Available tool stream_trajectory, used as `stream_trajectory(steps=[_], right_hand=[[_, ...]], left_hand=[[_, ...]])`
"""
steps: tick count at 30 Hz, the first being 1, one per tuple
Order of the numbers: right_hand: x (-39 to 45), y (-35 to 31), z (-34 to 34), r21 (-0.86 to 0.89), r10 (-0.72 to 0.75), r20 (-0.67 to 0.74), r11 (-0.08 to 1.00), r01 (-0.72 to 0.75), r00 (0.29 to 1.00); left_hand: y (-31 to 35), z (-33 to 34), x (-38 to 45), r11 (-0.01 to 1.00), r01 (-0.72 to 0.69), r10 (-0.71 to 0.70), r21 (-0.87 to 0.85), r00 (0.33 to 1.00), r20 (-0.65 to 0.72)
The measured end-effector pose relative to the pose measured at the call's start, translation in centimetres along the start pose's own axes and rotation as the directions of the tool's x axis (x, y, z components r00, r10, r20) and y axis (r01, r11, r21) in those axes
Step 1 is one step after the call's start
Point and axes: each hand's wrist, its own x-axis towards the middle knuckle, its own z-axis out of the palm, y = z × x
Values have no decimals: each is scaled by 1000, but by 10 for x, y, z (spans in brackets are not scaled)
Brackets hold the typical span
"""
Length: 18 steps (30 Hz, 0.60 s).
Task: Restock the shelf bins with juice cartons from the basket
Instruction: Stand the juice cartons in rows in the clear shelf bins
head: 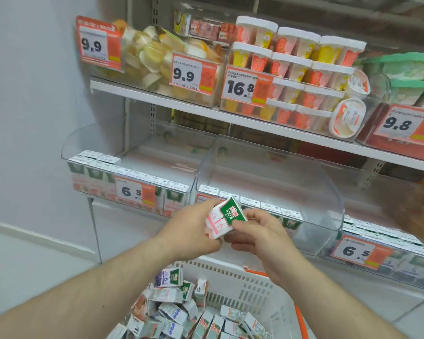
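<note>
Two hands share one juice carton (222, 218), left hand (194, 231) and right hand (257, 234) both with fingers curled round it, above the basket (242, 282) and just before the middle bin (267, 172). Best to turn it upright, label forward, and slot it behind the front row. Bin depth is hard to judge through clear plastic; the basket's near side is cut off.
</note>
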Motion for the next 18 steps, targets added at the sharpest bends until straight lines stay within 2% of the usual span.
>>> stream_trajectory(steps=[2,4,8,12,15,17,18], right_hand=[[11,-11,13,-89,-67,51,993,71,996],[22,-23,30,-134,-118,87,982,129,989],[47,-50,71,-196,-235,47,951,239,971],[78,-70,111,-397,-368,18,851,344,930],[110,-88,134,-309,-323,-1,900,307,946],[133,-96,146,-268,-264,-30,931,247,964],[144,-96,151,-275,-250,-38,934,230,968]], left_hand=[[-12,-14,2,997,-22,17,-70,997,-70],[-23,-28,6,996,-57,45,-72,986,-163],[-42,-51,16,994,-62,36,-94,966,-256],[-58,-74,19,984,-67,-7,-164,911,-413],[-72,-95,19,970,-2,-140,-243,813,-565],[-84,-106,20,913,99,-356,-395,664,-657],[-91,-109,21,838,135,-500,-529,577,-645]])
